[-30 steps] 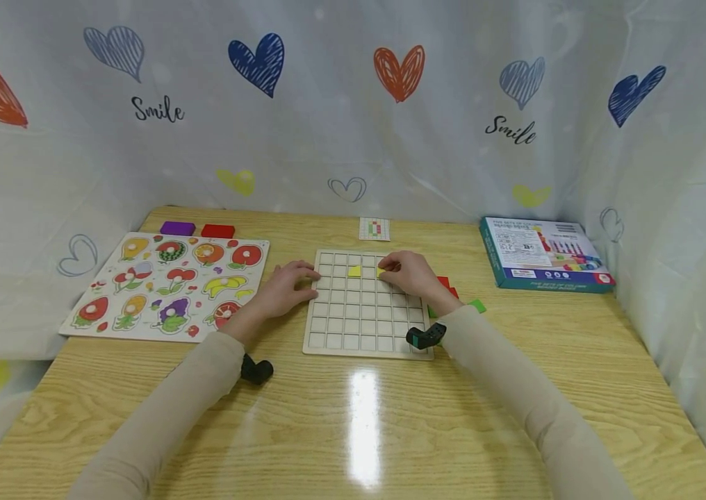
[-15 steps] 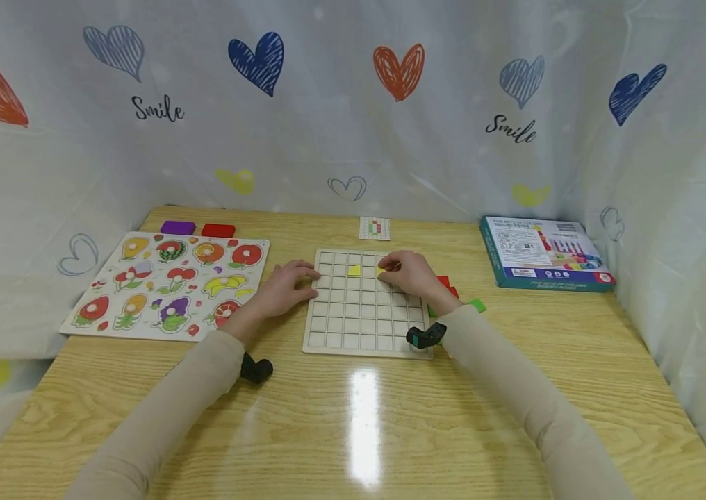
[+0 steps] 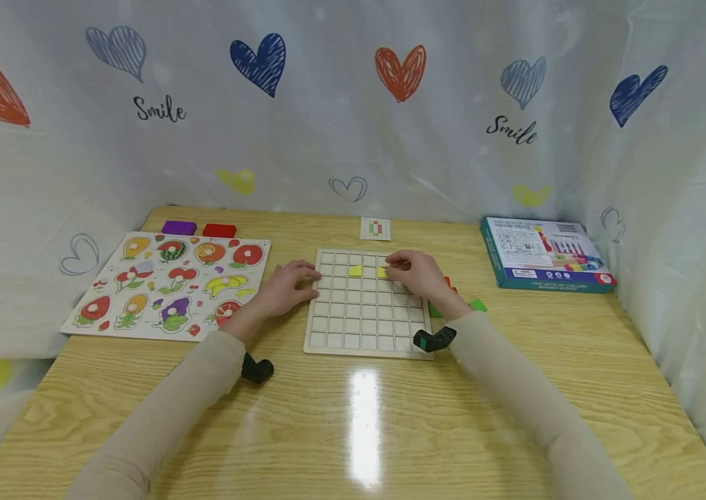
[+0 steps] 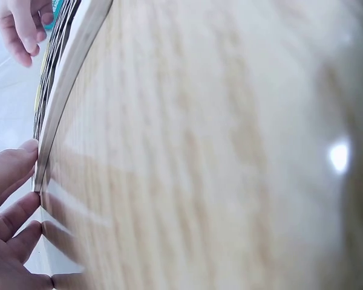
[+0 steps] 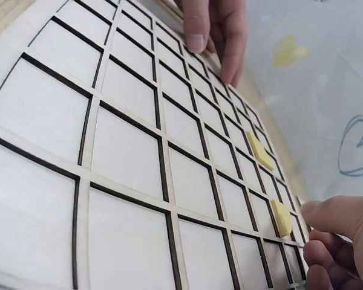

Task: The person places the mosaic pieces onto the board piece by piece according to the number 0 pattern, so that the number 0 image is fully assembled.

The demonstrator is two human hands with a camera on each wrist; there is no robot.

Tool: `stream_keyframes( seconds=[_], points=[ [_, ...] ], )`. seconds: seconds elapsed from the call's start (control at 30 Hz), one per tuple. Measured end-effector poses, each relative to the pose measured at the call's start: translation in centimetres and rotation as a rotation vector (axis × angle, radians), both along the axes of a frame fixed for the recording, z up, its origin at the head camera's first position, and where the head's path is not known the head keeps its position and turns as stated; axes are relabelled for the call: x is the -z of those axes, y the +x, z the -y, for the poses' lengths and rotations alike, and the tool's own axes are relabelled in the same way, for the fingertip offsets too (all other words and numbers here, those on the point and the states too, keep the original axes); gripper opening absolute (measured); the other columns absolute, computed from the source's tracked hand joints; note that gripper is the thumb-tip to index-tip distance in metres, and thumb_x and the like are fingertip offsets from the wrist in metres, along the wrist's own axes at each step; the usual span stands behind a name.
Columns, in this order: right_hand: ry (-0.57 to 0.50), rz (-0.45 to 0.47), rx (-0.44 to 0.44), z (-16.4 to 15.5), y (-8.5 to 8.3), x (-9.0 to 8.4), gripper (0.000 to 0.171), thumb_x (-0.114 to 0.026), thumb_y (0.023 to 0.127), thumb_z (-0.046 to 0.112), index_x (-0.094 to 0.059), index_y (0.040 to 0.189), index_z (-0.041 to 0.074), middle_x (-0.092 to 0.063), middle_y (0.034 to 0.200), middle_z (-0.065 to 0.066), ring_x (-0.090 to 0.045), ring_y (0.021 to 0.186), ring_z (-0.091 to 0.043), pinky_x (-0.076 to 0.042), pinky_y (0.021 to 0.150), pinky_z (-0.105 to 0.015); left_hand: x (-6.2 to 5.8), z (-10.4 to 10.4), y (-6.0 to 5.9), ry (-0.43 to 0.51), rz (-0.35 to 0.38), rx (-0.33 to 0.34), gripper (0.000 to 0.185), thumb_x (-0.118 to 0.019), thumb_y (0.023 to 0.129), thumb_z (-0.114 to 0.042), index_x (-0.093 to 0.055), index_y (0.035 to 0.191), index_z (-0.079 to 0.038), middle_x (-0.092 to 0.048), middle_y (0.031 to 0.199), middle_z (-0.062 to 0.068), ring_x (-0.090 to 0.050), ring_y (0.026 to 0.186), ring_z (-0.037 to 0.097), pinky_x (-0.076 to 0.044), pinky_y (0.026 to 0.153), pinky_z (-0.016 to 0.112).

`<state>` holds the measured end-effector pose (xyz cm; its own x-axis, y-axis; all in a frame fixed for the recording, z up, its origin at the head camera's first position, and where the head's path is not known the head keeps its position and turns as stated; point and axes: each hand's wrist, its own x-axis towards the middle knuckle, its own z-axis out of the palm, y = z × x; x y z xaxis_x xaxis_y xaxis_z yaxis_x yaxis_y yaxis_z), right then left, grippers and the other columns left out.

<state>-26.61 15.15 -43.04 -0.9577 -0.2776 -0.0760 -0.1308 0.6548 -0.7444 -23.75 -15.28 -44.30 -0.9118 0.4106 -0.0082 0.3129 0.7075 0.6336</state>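
Rt wrist cam: I see the white grid board filling the frame. Two yellow tiles sit in neighbouring cells — the nearer one just beside my right hand, fingertips at its edge. Left hand rests on the board's far edge.

Kids' play corner or staged setup, white heart-print "Smile" curtain round 3 sides, wood tabletop w/ fruit peg puzzle, grid board, toy box
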Motion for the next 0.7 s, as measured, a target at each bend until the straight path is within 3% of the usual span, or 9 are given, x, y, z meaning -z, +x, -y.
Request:
stream_keyframes(
  seconds=[0.33,0.5,0.7],
  points=[
    [-0.071,-0.043,0.137,-4.6,3.5,-0.9,0.041,-0.061,0.098,0.028,-0.059,0.133,0.007,-0.062,0.125,-0.012,-0.058,0.114,-0.028,-0.05,0.093,-0.043,0.2,0.0,0.0,0.002,-0.001,0.005,0.037,-0.066,0.094,-0.02,-0.063,0.128,-0.004,-0.045,0.143,0.018,-0.033,0.14,0.037,-0.002,0.115,0.062],
    [-0.13,-0.002,0.213,-7.1,5.7,-0.9,0.048,-0.059,0.098,0.033,-0.054,0.139,0.009,-0.06,0.131,-0.01,-0.056,0.119,-0.026,-0.05,0.096,-0.042,0.0,0.0,0.0,-0.002,0.001,0.003,0.038,-0.066,0.095,-0.02,-0.062,0.129,-0.003,-0.044,0.144,0.019,-0.033,0.14,0.037,-0.002,0.115,0.063],
    [-0.102,0.013,0.291,-9.5,7.7,-0.4,0.053,-0.056,0.098,0.041,-0.052,0.141,0.01,-0.057,0.136,-0.01,-0.053,0.123,-0.026,-0.044,0.102,-0.044,0.1,0.0,-0.1,-0.002,-0.001,0.006,0.039,-0.066,0.095,-0.021,-0.062,0.129,-0.003,-0.044,0.144,0.019,-0.033,0.14,0.037,-0.001,0.115,0.063]
  ],
)
